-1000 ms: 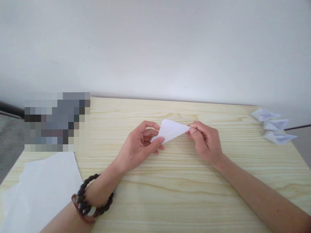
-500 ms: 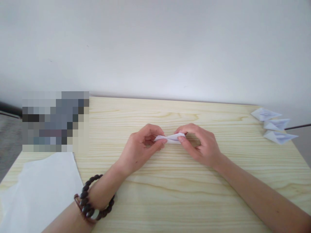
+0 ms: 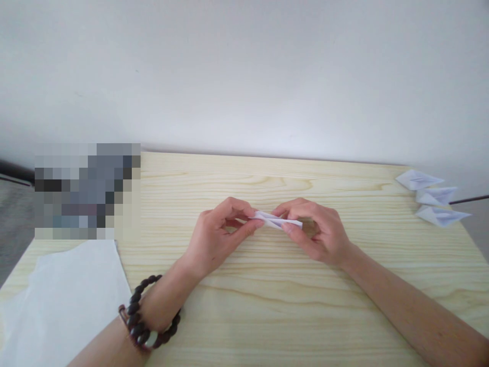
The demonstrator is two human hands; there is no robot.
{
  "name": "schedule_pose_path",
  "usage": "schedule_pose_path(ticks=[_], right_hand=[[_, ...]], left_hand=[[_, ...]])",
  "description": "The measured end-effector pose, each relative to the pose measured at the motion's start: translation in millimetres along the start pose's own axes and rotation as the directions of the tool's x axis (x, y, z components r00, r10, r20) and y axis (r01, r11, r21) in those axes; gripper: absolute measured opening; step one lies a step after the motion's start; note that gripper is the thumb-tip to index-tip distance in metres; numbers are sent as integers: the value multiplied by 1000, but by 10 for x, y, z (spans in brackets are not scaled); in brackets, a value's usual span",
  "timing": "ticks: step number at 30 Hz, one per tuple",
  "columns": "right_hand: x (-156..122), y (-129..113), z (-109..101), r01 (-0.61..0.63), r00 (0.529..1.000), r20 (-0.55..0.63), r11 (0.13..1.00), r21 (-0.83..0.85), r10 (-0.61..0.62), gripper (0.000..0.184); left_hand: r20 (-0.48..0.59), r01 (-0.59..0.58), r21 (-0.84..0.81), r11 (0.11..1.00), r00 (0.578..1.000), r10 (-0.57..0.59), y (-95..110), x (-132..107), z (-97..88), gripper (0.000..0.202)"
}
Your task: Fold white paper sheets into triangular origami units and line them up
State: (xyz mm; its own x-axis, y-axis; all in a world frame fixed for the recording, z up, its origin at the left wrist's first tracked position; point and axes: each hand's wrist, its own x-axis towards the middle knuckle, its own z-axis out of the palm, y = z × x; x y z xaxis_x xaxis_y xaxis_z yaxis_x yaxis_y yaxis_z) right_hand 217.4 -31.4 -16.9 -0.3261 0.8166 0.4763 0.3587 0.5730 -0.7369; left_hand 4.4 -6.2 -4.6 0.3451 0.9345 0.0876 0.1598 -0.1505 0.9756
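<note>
On a pale wood table (image 3: 244,311) against a white wall (image 3: 244,76): midway through folding, judging by three similar pieces already shaped.

Holding a small folded paper (image 3: 272,219) over the middle of the table, pinched narrowly at one end in the left hand (image 3: 219,232) and near the other in the right hand (image 3: 324,232). Creased into a slim strip, apparently less opened out than the three folded pieces (image 3: 436,197) set close together at the far right. Impossible to tell the number of folds remaining. At near left, lying flat, seemingly unworked: loose white sheets (image 3: 76,295).
</note>
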Motion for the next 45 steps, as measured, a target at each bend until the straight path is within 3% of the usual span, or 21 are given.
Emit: schedule_pose_path(ticks=[6, 13, 23, 26, 29, 38, 41, 45], right_hand=[[16, 2, 5, 59, 998, -1, 998, -7, -59, 16], [19, -2, 5, 94, 995, -27, 996, -7, -95, 17], [27, 10, 1, 168, 985, -42, 984, -52, -170, 21], [27, 17, 4, 190, 981, -34, 980, -58, -192, 21], [25, 10, 6, 195, 980, -31, 977, -88, -199, 18], [25, -60, 14, -70, 997, -40, 984, -165, 64, 6], [23, -54, 23, -130, 990, -76, 981, -145, 120, 14], [14, -33, 16, -190, 982, -23, 981, -50, 189, 27]], left_hand=[[22, -57, 78, 995, 998, 55, 3, 7, -14, 10], [-21, -47, 110, 993, 999, 50, -7, 1, -7, 14], [107, -184, 222, 958, 981, 164, 20, 33, -40, 4], [106, -233, 241, 942, 971, 213, 19, 38, -43, 6], [77, -210, 270, 940, 977, 197, 20, 26, -42, 8], [-59, -79, 226, 971, 994, 95, 12, -15, -24, 11], [-95, -40, 149, 988, 994, 55, 15, -18, -7, 24], [-98, -47, 167, 985, 993, 64, 29, -17, -4, 8]])
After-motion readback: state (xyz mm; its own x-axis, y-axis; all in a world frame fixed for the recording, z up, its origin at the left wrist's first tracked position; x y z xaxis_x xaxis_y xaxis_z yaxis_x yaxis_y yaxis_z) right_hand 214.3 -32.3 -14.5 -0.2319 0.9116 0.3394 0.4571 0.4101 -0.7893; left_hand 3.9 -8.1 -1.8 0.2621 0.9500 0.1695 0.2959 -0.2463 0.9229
